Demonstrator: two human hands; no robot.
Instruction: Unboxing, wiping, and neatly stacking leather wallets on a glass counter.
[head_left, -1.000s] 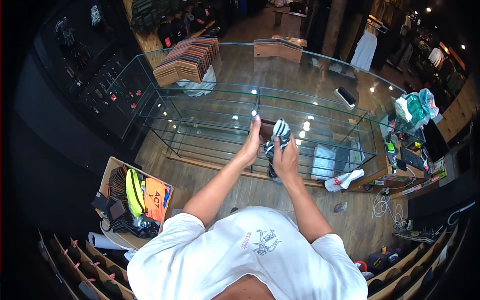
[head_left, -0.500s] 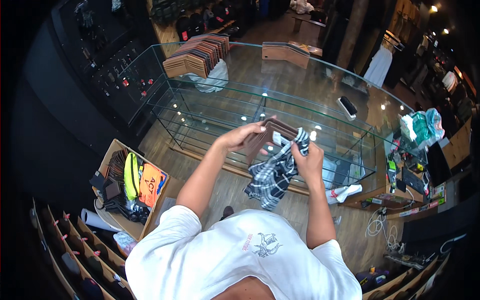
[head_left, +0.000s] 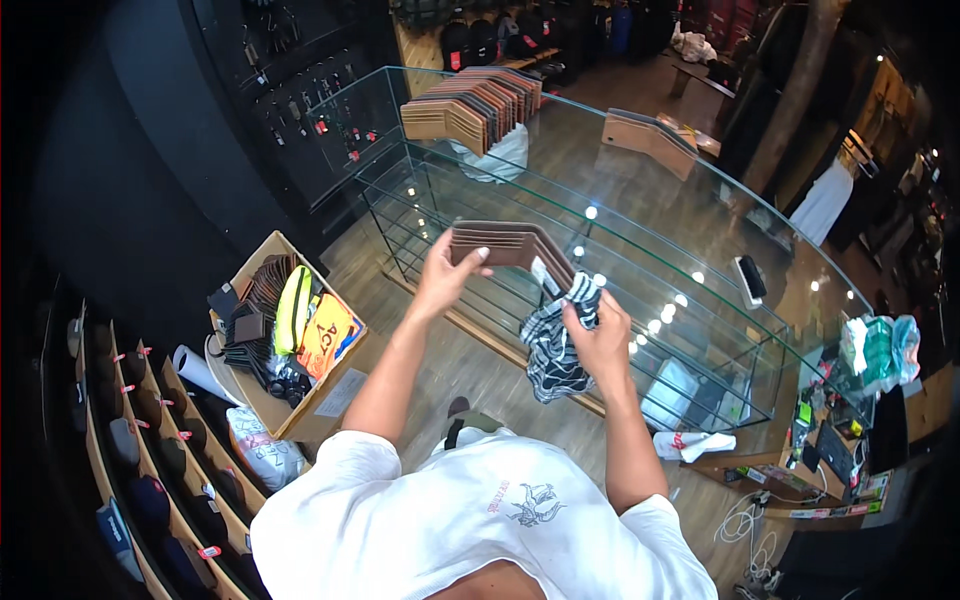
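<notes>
A brown bifold wallet (head_left: 515, 243), spread open with its card slots facing me, is held up in front of the glass counter. My left hand (head_left: 447, 270) grips its left end, thumb over the slots. At the wallet's other end my right hand (head_left: 598, 335) is closed on a black-and-white plaid cloth (head_left: 556, 350), which bunches against the wallet edge and hangs below it. A white label or card (head_left: 541, 275) shows inside the right half of the wallet. The right fingers are partly hidden by the cloth.
On the glass counter (head_left: 560, 190) stand a row of wallets (head_left: 470, 105), a tan wallet (head_left: 650, 140) and a brush (head_left: 748, 281). A cardboard box (head_left: 275, 425) of wallets and pouches is at left. Cap shelves (head_left: 150, 440) flank me; cables (head_left: 745, 530) lie at right.
The wallet has been opened out wider and turned so its slots face me. My left hand has shifted left, and the view has swung left.
</notes>
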